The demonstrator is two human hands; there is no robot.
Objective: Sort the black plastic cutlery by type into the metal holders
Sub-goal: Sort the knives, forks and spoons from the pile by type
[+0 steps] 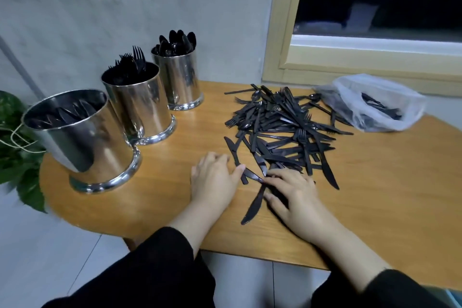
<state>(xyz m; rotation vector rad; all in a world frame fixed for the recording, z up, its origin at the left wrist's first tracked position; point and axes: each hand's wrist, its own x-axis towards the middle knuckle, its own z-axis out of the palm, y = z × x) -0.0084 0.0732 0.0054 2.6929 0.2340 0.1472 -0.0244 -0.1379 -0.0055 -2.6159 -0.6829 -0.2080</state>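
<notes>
Your right hand [291,192] pinches the loose black plastic knife [253,204] lying under its fingers, long axis running near-left, while your left hand [212,177] rests flat, fingers together, nearer the knife-filled metal holder [82,137].

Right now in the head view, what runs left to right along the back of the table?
Plant → knife holder → fork holder → spoon holder → loose cutlery pile → plastic bag.

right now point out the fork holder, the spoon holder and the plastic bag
fork holder [140,105], head view, front of its shiny wall
spoon holder [180,77], head view, front wall
plastic bag [405,97], head view, its translucent right side
</notes>
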